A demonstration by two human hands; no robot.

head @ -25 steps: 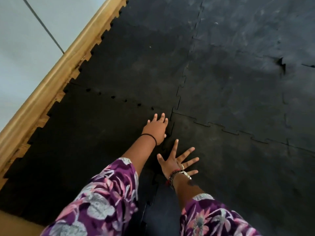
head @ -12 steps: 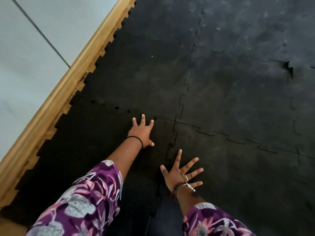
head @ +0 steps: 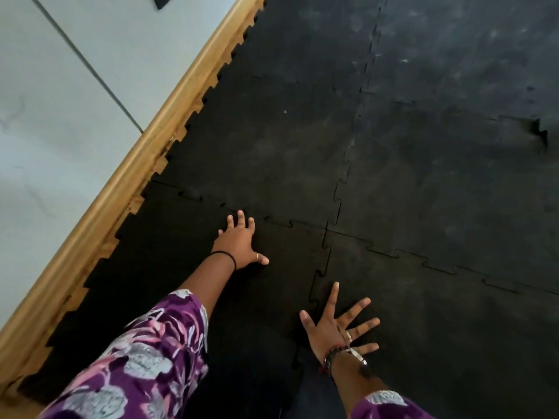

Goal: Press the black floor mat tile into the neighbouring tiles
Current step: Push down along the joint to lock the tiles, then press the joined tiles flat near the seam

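Observation:
The black floor mat tile (head: 169, 267) lies at the lower left, its toothed edges meeting the tile beyond it (head: 272, 140) and the tile to its right (head: 438, 328). My left hand (head: 237, 244) lies flat on this tile near its far seam, palm down with the fingers together and the thumb out to the right. My right hand (head: 335, 325) rests palm down with fingers spread wide, on the right-hand tile just beside the side seam. Neither hand holds anything.
A wooden skirting strip (head: 127, 173) runs diagonally along the mat's left edge, with pale floor tiles (head: 60, 101) beyond it. More black tiles (head: 453, 86) cover the floor ahead and to the right. One seam at the far right (head: 540, 131) has a small gap.
My left hand has slid leftward along the far seam, away from the four-tile corner. My right hand has stayed spread beside the side seam.

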